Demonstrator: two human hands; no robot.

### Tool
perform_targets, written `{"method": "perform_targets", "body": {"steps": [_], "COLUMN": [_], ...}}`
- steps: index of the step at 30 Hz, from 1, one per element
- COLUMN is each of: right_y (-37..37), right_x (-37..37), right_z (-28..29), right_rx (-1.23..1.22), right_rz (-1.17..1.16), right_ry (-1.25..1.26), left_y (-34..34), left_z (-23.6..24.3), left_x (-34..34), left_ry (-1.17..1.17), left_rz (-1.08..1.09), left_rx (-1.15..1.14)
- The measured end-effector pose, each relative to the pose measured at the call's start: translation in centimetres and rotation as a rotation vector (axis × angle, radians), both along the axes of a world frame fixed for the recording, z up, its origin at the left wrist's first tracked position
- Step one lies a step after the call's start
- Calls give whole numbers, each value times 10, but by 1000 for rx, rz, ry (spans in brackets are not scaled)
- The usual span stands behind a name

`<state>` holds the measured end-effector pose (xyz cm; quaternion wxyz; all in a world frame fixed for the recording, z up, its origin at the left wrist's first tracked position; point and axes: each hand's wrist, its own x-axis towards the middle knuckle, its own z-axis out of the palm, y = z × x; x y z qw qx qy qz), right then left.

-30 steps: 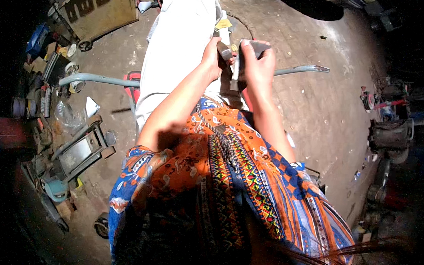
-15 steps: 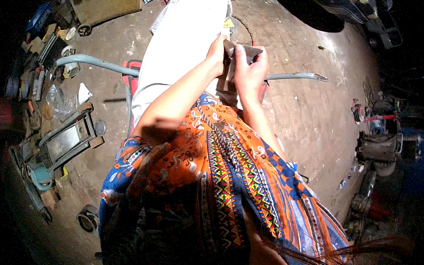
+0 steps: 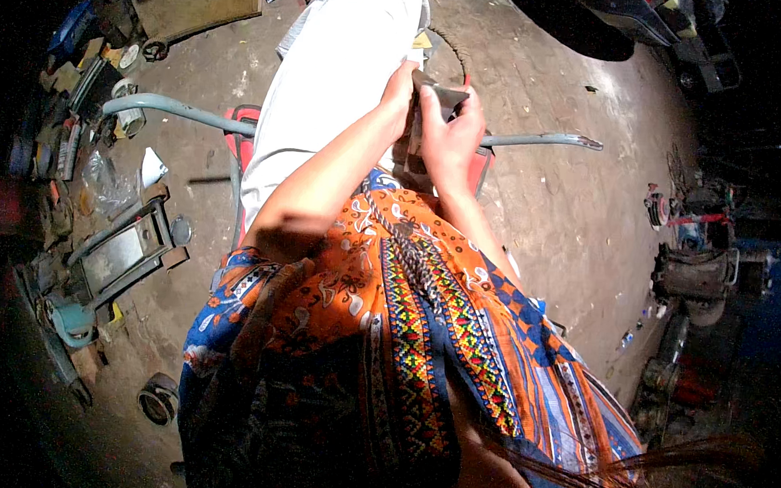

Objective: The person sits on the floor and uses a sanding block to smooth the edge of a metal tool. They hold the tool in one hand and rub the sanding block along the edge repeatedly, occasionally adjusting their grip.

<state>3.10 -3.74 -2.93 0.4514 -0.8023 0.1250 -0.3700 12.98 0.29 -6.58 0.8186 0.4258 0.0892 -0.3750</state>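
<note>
My left hand (image 3: 398,91) is closed on a dark bar-like piece (image 3: 419,78) above my white-trousered lap, its fingers mostly hidden. My right hand (image 3: 451,136) grips a dark grey, flat-faced piece (image 3: 449,95), thumb on top, and is pressed close against what the left holds; I cannot make out whether the two pieces touch. Beneath me is a red seat (image 3: 479,169) with bent grey tubes (image 3: 166,105) sticking out to both sides. A small yellow item (image 3: 421,42) lies just beyond my hands.
Along the left are a tan metal panel (image 3: 190,4), a metal frame (image 3: 121,259), a plastic bag (image 3: 108,182), a teal container (image 3: 73,323) and mixed parts. Machinery (image 3: 693,271) lines the right side. A large dark object (image 3: 565,22) stands at the top right, and a hose (image 3: 460,51) runs ahead.
My hands have drawn closer together. My right hand has turned and shifted slightly left and down from where it was a second ago. The view has shifted a little.
</note>
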Motion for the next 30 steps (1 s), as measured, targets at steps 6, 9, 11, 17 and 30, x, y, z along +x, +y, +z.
{"method": "perform_targets", "body": {"steps": [6,9,11,17,30], "right_y": [2,-4,-5,-3,-3], "right_x": [-1,1,2,3,3], "right_z": [6,5,7,15,4], "right_rx": [52,153,193,139,93], "right_rz": [-10,-52,4,-60,-19], "right_ry": [37,56,54,60,32], "left_y": [0,2,0,-6,5], "left_z": [4,5,4,-18,-1], "left_x": [-2,-6,-4,8,-2], "left_ry": [81,153,138,135,113], "left_rz": [-7,35,67,36,-4], "left_rx": [-95,-122,-90,-106,-122]}}
